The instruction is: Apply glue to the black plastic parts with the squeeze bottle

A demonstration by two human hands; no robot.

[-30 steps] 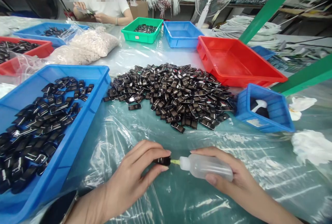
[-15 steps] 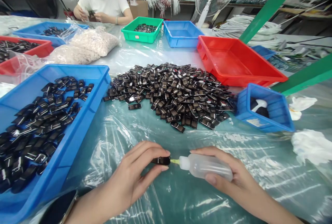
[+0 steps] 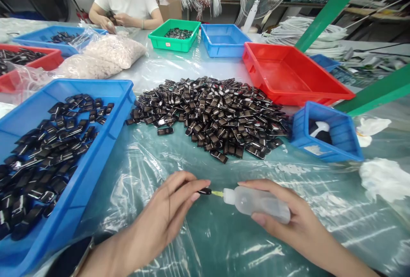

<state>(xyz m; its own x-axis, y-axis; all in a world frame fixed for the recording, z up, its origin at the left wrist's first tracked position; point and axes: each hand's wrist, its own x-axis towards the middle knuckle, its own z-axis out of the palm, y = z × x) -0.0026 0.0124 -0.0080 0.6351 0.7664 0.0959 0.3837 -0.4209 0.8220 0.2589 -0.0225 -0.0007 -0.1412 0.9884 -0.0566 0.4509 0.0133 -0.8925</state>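
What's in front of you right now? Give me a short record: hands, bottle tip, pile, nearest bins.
Left hand: pinching a small black part
Right hand: gripping a cloudy plastic bottle
Bottle tip: yellowish, pointing at the part's end; whether it is inside, cannot tell
Pile: many dark parts heaped beyond the hands
Large blue bin: left of the pile, holding dark parts
Small blue bin: right of the pile, holding something black and white

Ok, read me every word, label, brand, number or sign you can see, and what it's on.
No text is readable.
Small label on the green tray: too small.
Pale patch on the small blue bin: nothing legible.
Bottle: no lettering visible.
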